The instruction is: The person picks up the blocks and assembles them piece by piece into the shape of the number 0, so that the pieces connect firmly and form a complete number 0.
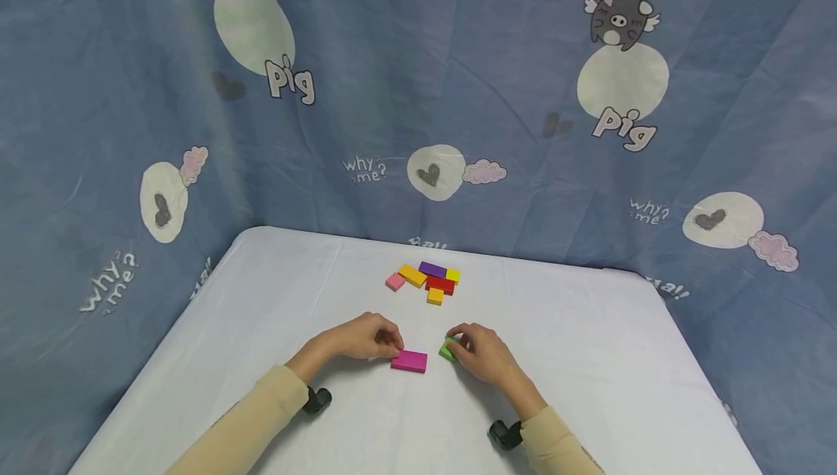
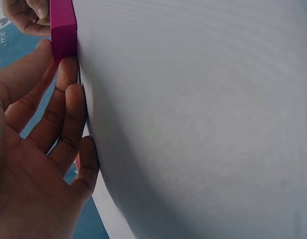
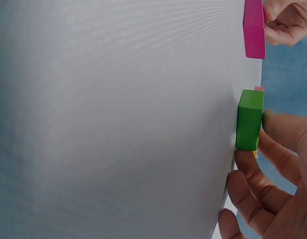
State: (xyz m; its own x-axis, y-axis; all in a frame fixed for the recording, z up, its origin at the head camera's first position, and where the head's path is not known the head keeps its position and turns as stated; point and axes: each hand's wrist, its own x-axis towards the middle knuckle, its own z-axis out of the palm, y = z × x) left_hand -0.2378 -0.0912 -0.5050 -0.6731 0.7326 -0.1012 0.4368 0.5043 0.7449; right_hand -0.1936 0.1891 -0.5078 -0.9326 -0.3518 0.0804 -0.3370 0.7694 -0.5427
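A magenta rectangular block (image 1: 409, 362) lies flat on the white table, and my left hand (image 1: 366, 337) holds it by its left end. In the left wrist view the thumb and fingertips (image 2: 68, 67) meet at the near end of that block. My right hand (image 1: 482, 353) pinches a smaller green block (image 3: 249, 119) between thumb and fingers. It sits on the tabletop a short way right of the magenta block, with a gap between them. In the head view the right fingers partly cover the green block (image 1: 447, 349).
Farther back on the table (image 1: 556, 315) lies a loose cluster: a pink block (image 1: 395, 282), an orange block (image 1: 413, 276), a purple block (image 1: 432, 269), a red block (image 1: 440, 285) and small yellow pieces (image 1: 453, 276). A blue patterned cloth (image 1: 497, 206) hangs behind.
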